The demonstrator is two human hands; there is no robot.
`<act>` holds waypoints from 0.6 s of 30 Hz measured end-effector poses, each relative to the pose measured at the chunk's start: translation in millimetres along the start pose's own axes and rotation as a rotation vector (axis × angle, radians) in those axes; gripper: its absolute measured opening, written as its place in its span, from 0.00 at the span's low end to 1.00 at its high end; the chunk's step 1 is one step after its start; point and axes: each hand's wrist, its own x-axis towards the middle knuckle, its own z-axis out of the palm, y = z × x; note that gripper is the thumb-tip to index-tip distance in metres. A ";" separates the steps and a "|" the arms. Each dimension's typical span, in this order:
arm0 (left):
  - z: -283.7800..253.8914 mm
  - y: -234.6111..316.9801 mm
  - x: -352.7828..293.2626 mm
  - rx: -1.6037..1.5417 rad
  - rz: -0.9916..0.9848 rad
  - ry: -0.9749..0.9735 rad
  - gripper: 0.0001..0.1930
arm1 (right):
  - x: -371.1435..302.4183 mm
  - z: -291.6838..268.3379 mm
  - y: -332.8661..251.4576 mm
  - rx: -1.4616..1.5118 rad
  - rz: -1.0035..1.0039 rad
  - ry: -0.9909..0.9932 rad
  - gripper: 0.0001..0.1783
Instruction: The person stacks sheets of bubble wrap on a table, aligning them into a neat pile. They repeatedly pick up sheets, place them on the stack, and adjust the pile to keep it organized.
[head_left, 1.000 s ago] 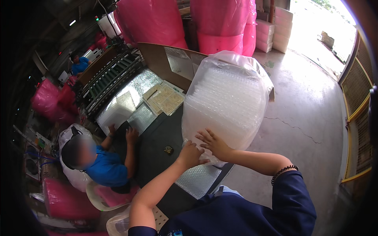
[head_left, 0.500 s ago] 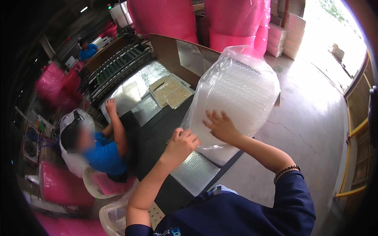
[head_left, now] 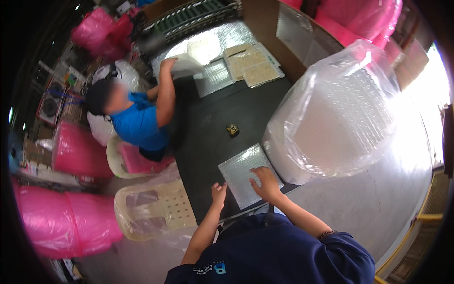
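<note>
On the near part of the dark table lies a silvery bubble-wrap sheet (head_left: pixel 240 165). My right hand (head_left: pixel 266 185) rests over its right half, fingers and thumb apart, gripping nothing that I can see. Close to the sheet's left edge is my left hand (head_left: pixel 218 195), thumb and fingers apart; whether it touches the edge is unclear. To the right stands a large clear plastic bag (head_left: pixel 302 123) around a thick stack of white bubble-wrap sheets (head_left: pixel 343 111). A small black-and-gold object (head_left: pixel 232 130) sits on the table beyond the sheet.
Across the dark table (head_left: pixel 203 128), a co-worker in a blue shirt (head_left: pixel 139 125) lifts a pale sheet (head_left: pixel 184 66). Papers (head_left: pixel 253 64) lie at the far side, near a brown board (head_left: pixel 269 33) and a roller conveyor (head_left: pixel 189 19). Plastic chairs (head_left: pixel 177 208) and pink rolls (head_left: pixel 71 222) stand left.
Both my hands have come off the bagged stack and moved nearer to me, to the silvery sheet. My view has shifted. The co-worker now holds up a pale sheet.
</note>
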 end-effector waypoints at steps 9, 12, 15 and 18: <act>-5.3 -44.1 -42.7 -0.242 -0.301 -0.235 0.44 | -45.6 104.2 91.1 -0.346 0.315 -0.572 0.55; 6.3 -36.2 -44.9 -0.217 -0.314 -0.244 0.40 | -40.9 105.3 90.6 -0.275 0.407 -0.542 0.60; 13.1 -38.9 -46.2 -0.169 -0.204 -0.299 0.35 | -33.0 101.1 90.4 -0.175 0.565 -0.596 0.64; 14.0 -49.1 -41.6 -0.035 -0.018 -0.221 0.26 | -30.0 112.8 100.2 0.033 0.691 -0.370 0.58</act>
